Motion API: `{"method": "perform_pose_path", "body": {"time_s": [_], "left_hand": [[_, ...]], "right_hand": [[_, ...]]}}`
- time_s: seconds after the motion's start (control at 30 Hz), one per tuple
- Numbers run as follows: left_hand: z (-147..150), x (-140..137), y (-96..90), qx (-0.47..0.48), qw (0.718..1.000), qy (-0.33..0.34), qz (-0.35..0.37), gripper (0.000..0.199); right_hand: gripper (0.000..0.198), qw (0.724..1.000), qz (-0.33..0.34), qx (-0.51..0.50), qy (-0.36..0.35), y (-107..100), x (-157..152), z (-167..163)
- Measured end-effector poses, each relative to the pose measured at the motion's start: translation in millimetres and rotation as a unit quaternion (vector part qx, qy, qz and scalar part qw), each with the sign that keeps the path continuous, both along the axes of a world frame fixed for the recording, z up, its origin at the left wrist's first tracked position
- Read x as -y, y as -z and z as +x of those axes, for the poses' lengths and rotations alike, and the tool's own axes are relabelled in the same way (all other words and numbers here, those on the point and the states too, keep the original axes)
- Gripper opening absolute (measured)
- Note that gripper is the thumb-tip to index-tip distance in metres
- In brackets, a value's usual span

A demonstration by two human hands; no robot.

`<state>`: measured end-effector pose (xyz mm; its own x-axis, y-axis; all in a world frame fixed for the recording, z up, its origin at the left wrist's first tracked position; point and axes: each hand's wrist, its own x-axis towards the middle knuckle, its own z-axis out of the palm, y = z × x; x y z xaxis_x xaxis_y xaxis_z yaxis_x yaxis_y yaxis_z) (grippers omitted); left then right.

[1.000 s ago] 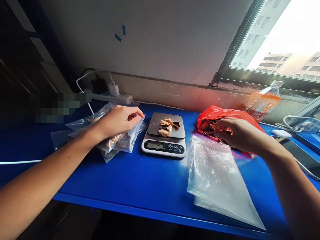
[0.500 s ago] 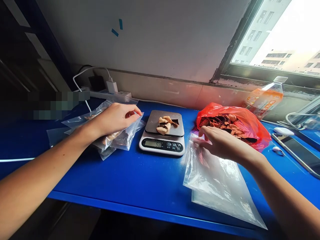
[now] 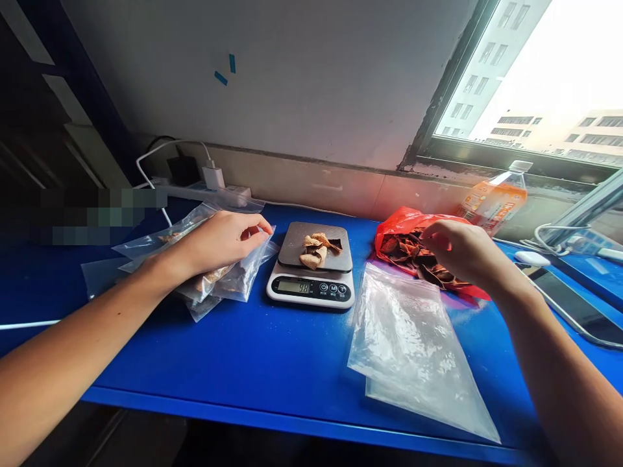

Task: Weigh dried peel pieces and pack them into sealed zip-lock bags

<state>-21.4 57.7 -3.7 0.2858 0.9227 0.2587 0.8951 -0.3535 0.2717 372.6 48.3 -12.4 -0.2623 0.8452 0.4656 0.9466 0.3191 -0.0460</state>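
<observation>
My left hand (image 3: 233, 239) rests over a pile of clear zip bags (image 3: 238, 279) with tan dried pieces inside; its fingers are loosely curled, thumb and forefinger apart, with nothing visible between them. At the mouth of a red plastic bag (image 3: 389, 228) is my right hand (image 3: 460, 250), its bent fingers over dark brown dried slices (image 3: 406, 250). A gap shows between its fingers and I see nothing held. Between the hands stands a kitchen scale (image 3: 310, 292) with several dried pieces (image 3: 316, 250) on its plate; its display seems to read 98.
Flat zip bags (image 3: 403, 350) lie right of the scale, before the red bag. Behind stand an orange-labelled bottle (image 3: 496, 204) and, at left, a power strip with a white charger (image 3: 213, 176). A phone (image 3: 569, 301) and white earphone case (image 3: 532, 258) lie far right.
My right hand has moved right and away from me, from the top of the flat zip bags to the red bag. My left hand stays over its pile. The view has shifted slightly.
</observation>
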Motion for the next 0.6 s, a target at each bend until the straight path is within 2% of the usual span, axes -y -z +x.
{"method": "perform_pose_path", "body": {"time_s": [0.03, 0.1, 0.27, 0.43, 0.6], "left_hand": [[0, 0, 0.2, 0.001, 1.000, 0.002, -0.002, 0.032], [0, 0, 0.2, 0.001, 1.000, 0.003, -0.005, 0.030], [-1, 0, 0.1, 0.001, 1.000, 0.000, -0.005, 0.030], [1, 1, -1.1, -0.001, 1.000, 0.010, -0.003, 0.030], [2, 2, -2.7, -0.006, 1.000, 0.012, -0.006, 0.034]], "right_hand": [[0.012, 0.999, 0.013, -0.003, 0.029, 1, -5, 9], [0.012, 0.999, -0.002, -0.001, 0.038, 5, -13, 22], [0.013, 0.998, -0.053, 0.002, -0.027, 17, -21, 23], [0.016, 0.999, -0.025, 0.022, 0.034, 29, -26, 15], [0.022, 0.999, -0.015, -0.018, 0.024, 31, -26, 13]]}}
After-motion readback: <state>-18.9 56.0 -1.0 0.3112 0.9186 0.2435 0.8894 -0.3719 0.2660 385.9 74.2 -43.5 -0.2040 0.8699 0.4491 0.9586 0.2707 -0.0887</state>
